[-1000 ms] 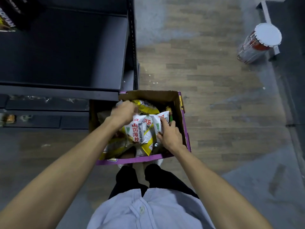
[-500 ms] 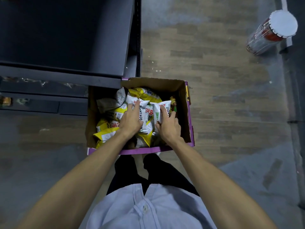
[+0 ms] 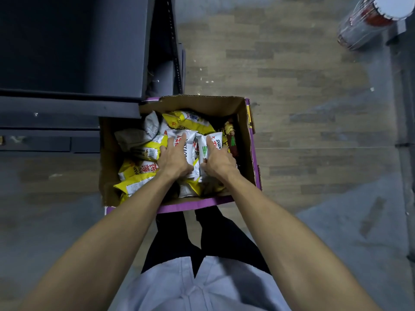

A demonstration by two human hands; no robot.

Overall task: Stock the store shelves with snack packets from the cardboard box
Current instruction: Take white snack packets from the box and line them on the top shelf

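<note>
An open cardboard box (image 3: 251, 158) with purple edges sits on the floor in front of my legs, holding several yellow and white snack packets. A yellow packet (image 3: 189, 122) lies at the back of the pile. My left hand (image 3: 174, 161) grips a white snack packet (image 3: 179, 135) on top of the pile, index finger stretched along it. Beside it, my right hand (image 3: 219, 161) grips a second white packet (image 3: 204, 146) with red and green print, thumb against its left side. The two packets touch each other.
A dark store shelf (image 3: 67, 52) stands at the upper left, its corner overhanging the box's back left. Lower shelf tiers (image 3: 45, 131) lie left of the box. A clear canister with a white lid (image 3: 368, 21) stands on the wood-pattern floor at the top right.
My left hand came off the packet tops and settled beside the right hand, each now on its own white packet. The view has tilted down, closer over the box.
</note>
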